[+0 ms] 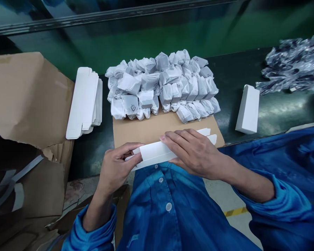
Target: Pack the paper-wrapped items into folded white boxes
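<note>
Between both hands I hold a long white carton (pixel 155 153), roughly level, over the near edge of a brown cardboard sheet (pixel 151 127). Its flaps stick out at both ends. My left hand (pixel 119 165) grips the left end, thumb and fingers at the opening. My right hand (pixel 192 151) wraps over the right part with its fingers along the top. Beyond the hands, several small blocks in white plastic bags (pixel 162 83) lie piled in rows on the sheet. A stack of flat white cartons (pixel 82 103) lies to the left.
A formed white box (pixel 248 109) stands on the dark table (pixel 229 75) to the right. Behind it lies a heap of clear bags with dark contents (pixel 295 64). A large torn cardboard box (pixel 28 97) is at the left. A green panel (pixel 146 38) runs along the back.
</note>
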Tool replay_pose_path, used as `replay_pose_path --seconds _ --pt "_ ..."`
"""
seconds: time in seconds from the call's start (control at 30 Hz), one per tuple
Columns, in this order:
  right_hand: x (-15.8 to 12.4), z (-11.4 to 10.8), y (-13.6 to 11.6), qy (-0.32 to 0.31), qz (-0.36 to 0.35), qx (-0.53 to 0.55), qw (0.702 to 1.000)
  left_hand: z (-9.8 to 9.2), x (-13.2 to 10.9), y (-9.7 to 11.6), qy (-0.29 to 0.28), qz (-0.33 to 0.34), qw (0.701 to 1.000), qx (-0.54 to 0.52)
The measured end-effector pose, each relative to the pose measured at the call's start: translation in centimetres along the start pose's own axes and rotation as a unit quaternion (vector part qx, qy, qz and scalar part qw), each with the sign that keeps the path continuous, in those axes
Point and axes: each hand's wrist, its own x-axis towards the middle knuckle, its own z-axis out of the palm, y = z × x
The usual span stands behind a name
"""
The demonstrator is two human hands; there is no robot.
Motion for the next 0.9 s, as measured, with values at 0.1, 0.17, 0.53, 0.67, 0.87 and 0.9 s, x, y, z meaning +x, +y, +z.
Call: replay_pose_path --seconds 0.1,0.17,0.53,0.67,0.87,0.9 --pt "0.0 0.1 -0.6 -0.005 -0.001 -0.041 0.999 -0.2 0.5 -0.2 0.032 -0.001 0.999 0.011" --pt "0.1 0.1 -0.6 -0.005 0.002 -0.038 0.999 -0.5 0.5 -0.5 0.052 -0.003 0.998 0.017" --pt "2.1 3.4 -5.2 0.098 0.167 0.051 0.98 6.4 -1.8 1.1 0.221 0.101 0.963 -0.117" --pt "2.4 1.8 -5.0 0.057 0.172 0.301 0.936 5.4 -0.6 0.0 0.243 0.046 0.968 -0.03" --pt "4.2 1.6 -1.6 0.144 0.15 0.465 0.861 3.9 -0.8 -0.3 0.226 0.146 0.962 0.055" --pt "4.3 1.9 -1.3 0.144 0.14 0.472 0.858 3.8 -1.0 -0.4 0.215 0.154 0.962 0.064"
